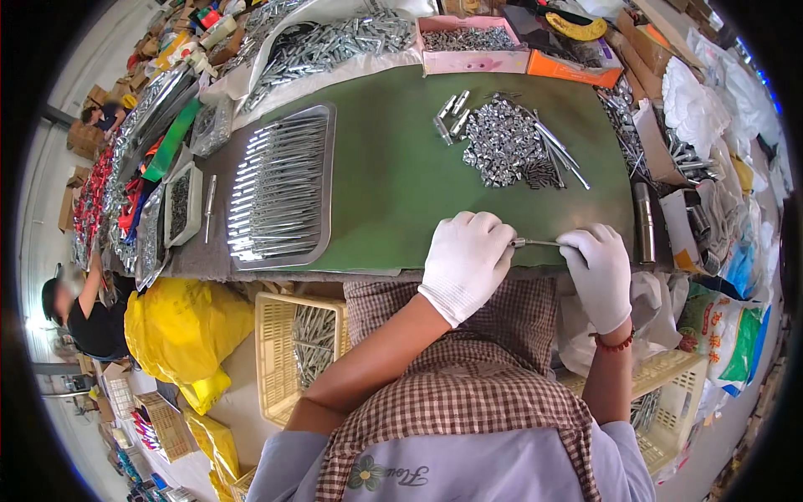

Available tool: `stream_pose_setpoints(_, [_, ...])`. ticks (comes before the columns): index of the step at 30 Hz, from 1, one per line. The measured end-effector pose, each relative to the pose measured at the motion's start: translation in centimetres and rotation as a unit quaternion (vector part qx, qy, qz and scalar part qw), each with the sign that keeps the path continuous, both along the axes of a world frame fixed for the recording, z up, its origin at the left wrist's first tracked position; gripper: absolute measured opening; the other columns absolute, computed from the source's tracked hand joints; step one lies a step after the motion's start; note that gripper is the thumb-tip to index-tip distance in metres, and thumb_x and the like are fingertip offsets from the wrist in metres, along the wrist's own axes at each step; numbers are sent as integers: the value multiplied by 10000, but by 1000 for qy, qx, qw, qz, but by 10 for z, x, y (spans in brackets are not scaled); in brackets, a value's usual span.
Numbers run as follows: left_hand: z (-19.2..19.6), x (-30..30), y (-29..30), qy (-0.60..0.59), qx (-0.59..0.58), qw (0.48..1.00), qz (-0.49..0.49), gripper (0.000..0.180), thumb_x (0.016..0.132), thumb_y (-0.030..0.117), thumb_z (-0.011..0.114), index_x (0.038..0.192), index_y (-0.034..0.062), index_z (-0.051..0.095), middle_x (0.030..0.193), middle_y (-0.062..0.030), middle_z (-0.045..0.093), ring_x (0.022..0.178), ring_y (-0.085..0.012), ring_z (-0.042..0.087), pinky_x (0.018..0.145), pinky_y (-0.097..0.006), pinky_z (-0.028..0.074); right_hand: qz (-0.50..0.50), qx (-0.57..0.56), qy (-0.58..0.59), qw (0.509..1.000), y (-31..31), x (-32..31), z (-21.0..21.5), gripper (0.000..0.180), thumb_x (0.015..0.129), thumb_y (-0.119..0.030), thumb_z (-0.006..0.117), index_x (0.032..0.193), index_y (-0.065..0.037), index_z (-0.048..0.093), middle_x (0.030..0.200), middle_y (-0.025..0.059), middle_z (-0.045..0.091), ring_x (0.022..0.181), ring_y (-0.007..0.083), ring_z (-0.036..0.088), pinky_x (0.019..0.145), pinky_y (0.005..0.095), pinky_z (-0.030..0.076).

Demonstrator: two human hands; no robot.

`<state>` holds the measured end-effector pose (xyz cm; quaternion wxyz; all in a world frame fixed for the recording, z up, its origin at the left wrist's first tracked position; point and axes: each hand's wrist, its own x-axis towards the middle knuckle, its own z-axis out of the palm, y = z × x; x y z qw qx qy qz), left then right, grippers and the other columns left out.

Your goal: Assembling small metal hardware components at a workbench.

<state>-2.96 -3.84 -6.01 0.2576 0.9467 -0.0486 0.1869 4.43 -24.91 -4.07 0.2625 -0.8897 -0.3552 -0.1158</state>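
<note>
My left hand, in a white glove, is closed at the front edge of the green work surface. It grips the thicker, cylindrical end of a thin metal rod. My right hand, also gloved, pinches the rod's slender end, so the rod lies level between both hands. Beyond them is a heap of small shiny metal nuts or collars. Longer metal rods and small dark screw-like pieces lie beside the heap. Several short metal tubes sit at its left.
A metal tray of lined-up rods stands left, near a lone screwdriver-like tool. A pink box of small parts is at the back. A thick metal cylinder lies right. Yellow crates flank my lap; another person is far left.
</note>
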Motion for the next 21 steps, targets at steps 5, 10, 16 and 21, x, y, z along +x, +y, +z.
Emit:
stream_pose_setpoints(5, [1, -3, -1, -1, -21, 1000, 3, 154, 793, 140, 747, 938, 113, 701, 924, -49, 653, 875, -295, 636, 767, -438, 489, -4, 2, -19, 1000, 3, 3, -4, 110, 807, -55, 707, 903, -105, 687, 903, 83, 669, 891, 335, 613, 812, 437, 478])
stream_pose_setpoints(10, [-3, -4, -1, 8, -31, 999, 8, 135, 796, 141, 750, 921, 118, 706, 921, -45, 650, 861, -296, 635, 757, -439, 487, -7, 17, -19, 1000, 4, 3, -5, 137, 798, -55, 718, 920, -111, 686, 916, 77, 673, 907, 330, 616, 824, 435, 476])
stream_pose_setpoints(16, [-5, -3, -2, -24, -32, 999, 10, 122, 790, 140, 754, 901, 129, 704, 893, -36, 639, 830, -291, 631, 740, -441, 487, 22, 20, 0, 1000, 5, 11, -7, 115, 782, -72, 741, 882, -121, 716, 938, 79, 671, 916, 328, 619, 830, 432, 483])
stream_pose_setpoints(21, [-4, -3, 0, -11, -25, 1000, 6, 132, 792, 153, 753, 914, 139, 705, 907, -28, 641, 856, -284, 630, 745, -434, 485, 1, 60, 25, 998, 9, 16, -9, 102, 778, -75, 750, 872, -111, 735, 925, 74, 691, 928, 324, 633, 838, 429, 500])
